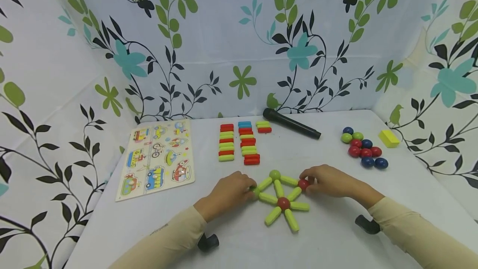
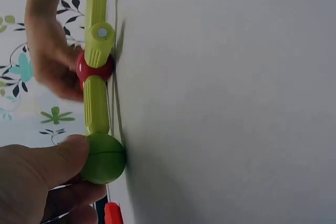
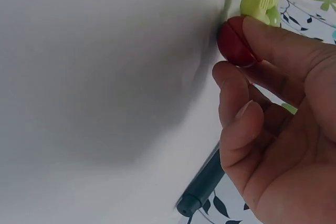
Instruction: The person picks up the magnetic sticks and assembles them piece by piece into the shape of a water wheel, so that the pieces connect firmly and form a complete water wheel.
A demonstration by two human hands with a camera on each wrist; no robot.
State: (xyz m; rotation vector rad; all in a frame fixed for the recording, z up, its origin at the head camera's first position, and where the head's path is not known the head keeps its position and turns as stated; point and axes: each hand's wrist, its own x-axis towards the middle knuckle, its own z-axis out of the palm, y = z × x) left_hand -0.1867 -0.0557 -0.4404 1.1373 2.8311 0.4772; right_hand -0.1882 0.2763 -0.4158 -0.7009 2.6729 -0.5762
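A wheel-like figure of ribbed light green rods [image 1: 291,221] and balls lies on the table, several rods fanning out from a central red ball [image 1: 284,203]. At its far corner sits a green ball [image 1: 274,174], with rods leading to both sides. My left hand [image 1: 233,192] pinches another green ball [image 2: 105,162] at the left corner, thumb on one side and fingers beneath in the left wrist view. On the right corner, my right hand [image 1: 328,180] holds a red ball [image 3: 234,44] between thumb and fingers, against a rod's end.
Behind the figure lie stacked rows of red, green and blue rods [image 1: 247,140] and a black cylinder [image 1: 293,124]. A picture puzzle board [image 1: 158,159] is at the left. Loose balls [image 1: 365,152] and a yellow block [image 1: 389,138] stand at the right. Patterned cloth [image 1: 224,45] hangs around the table.
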